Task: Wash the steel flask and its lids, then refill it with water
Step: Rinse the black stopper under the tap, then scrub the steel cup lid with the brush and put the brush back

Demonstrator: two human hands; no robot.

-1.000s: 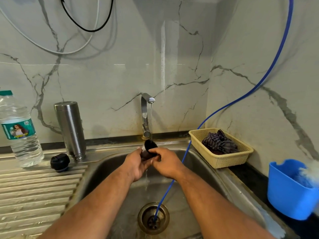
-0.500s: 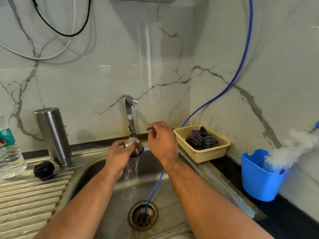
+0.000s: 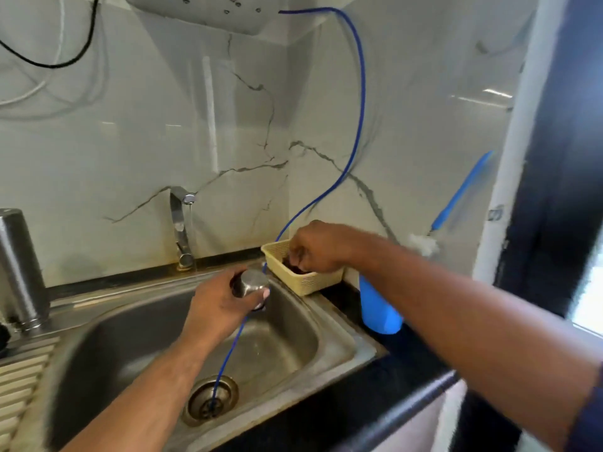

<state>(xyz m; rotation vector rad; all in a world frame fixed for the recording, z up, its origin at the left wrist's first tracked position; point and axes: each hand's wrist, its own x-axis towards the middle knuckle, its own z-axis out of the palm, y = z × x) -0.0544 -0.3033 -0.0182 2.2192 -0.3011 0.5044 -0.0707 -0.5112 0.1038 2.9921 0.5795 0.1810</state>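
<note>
Left hand (image 3: pixel 222 305) fingers (image 3: pixel 253 300) gripping steel lid (image 3: pixel 251 283), right hand (image 3: pixel 318 251) fingers (image 3: pixel 298 257) pinching cloth (image 3: pixel 293 271) in basket (image 3: pixel 308 284)

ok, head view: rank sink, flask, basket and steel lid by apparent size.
1. sink
2-3. flask and basket: near alike; flask cropped by the frame edge, basket part hidden by the right hand, so unranked
4. lid
</note>
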